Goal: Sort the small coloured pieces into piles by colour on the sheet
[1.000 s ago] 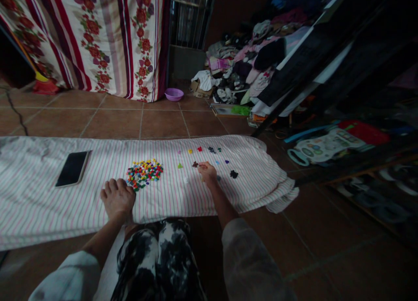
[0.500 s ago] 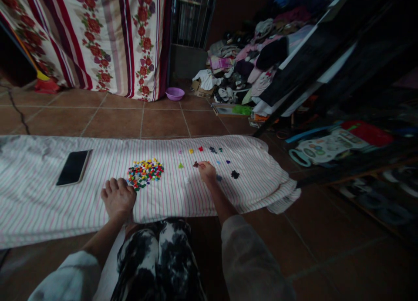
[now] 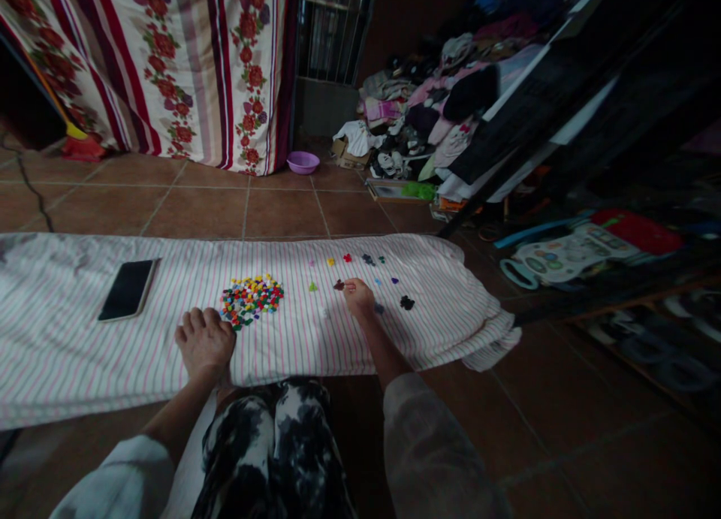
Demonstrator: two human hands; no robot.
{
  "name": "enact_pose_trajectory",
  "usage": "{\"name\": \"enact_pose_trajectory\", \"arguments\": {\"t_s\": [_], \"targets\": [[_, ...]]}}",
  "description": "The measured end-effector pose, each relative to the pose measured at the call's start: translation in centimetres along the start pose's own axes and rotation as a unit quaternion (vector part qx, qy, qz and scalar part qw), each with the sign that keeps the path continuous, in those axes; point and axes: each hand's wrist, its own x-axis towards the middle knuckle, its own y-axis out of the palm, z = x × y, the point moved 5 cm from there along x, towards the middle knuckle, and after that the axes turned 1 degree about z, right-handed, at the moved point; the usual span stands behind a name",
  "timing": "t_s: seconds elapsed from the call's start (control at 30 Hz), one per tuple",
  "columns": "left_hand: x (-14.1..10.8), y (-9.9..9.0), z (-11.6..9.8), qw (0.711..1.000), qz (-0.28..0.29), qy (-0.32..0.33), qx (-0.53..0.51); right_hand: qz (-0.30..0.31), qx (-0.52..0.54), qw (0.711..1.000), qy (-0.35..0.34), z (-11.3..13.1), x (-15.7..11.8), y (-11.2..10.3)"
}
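A heap of small multicoloured pieces [image 3: 253, 297] lies on the striped cloth [image 3: 282, 346]. My left hand [image 3: 203, 342] rests palm down at its lower left edge, fingers spread a little. To the right, small groups sorted by colour are spread out: yellow [image 3: 330, 261], red [image 3: 348, 257], lime green [image 3: 313, 286], dark grey [image 3: 368, 259] and black [image 3: 406, 303]. My right hand [image 3: 359, 297] has its fingers pinched together beside the brown pieces [image 3: 339, 285]; whatever is between the fingertips is too small to name.
A phone [image 3: 128, 289] lies on the cloth at the left. Beyond the cloth, a purple basin [image 3: 303, 162] stands on the tiled floor near a curtain [image 3: 197, 76] and a pile of clothes [image 3: 417, 113].
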Motion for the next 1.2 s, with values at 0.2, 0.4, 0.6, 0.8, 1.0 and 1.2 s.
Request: {"name": "enact_pose_trajectory", "arguments": {"t_s": [0.2, 0.4, 0.6, 0.8, 1.0, 1.2], "targets": [[0.0, 0.0, 0.0, 1.0, 0.004, 0.0, 0.001, 0.021, 0.029, 0.999, -0.019, -0.5, 0.7, 0.7], [0.1, -0.2, -0.1, 1.0, 0.012, -0.001, 0.009, 0.033, -0.028, 0.996, -0.08, 0.4, 1.0, 1.2], [0.1, -0.2, -0.1, 1.0, 0.004, -0.001, 0.008, 0.065, -0.075, 0.987, -0.127, 1.1, 1.4, 1.8], [0.1, 0.0, -0.1, 1.0, -0.004, 0.003, 0.016, 0.04, -0.084, 0.988, -0.126, 1.1, 1.9, 2.3], [0.1, 0.1, 0.0, 1.0, -0.013, 0.003, 0.015, 0.031, -0.071, 0.989, -0.129, 1.0, 1.9, 2.1], [0.1, 0.2, 0.1, 1.0, -0.01, -0.004, 0.009, 0.039, -0.05, 0.989, -0.131, 1.1, 2.0, 1.8]]}}
